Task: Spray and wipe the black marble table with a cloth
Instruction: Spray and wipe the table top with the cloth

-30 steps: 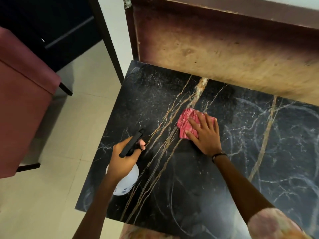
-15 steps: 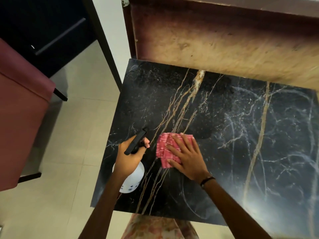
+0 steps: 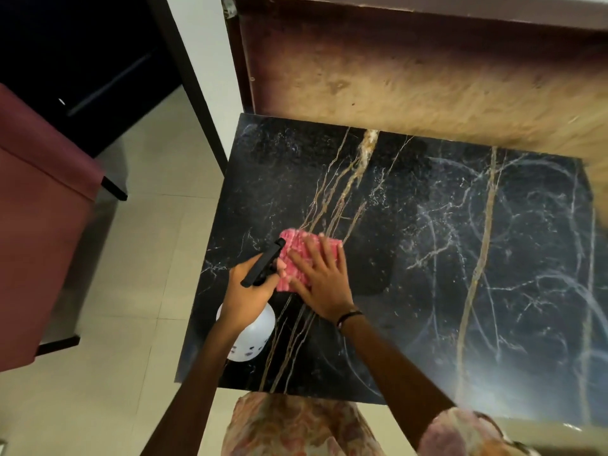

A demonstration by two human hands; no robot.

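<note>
The black marble table (image 3: pixel 427 258) with gold and white veins fills the middle and right of the view. A folded pink cloth (image 3: pixel 297 255) lies flat on its left half. My right hand (image 3: pixel 320 278) presses down on the cloth with fingers spread. My left hand (image 3: pixel 248 292) grips the neck of a white spray bottle (image 3: pixel 251 337) with a black trigger head, held just above the table's left front part. The black nozzle almost touches the cloth's left edge.
A worn brown wooden panel (image 3: pixel 411 70) stands against the table's far edge. A maroon upholstered chair (image 3: pixel 39 225) sits on the pale tiled floor (image 3: pixel 138 258) to the left. A dark doorway (image 3: pixel 82 54) lies behind it.
My right hand has slid the cloth from the table's middle toward the left and nearer me, up against the spray bottle. My left hand has kept the bottle in about the same place.
</note>
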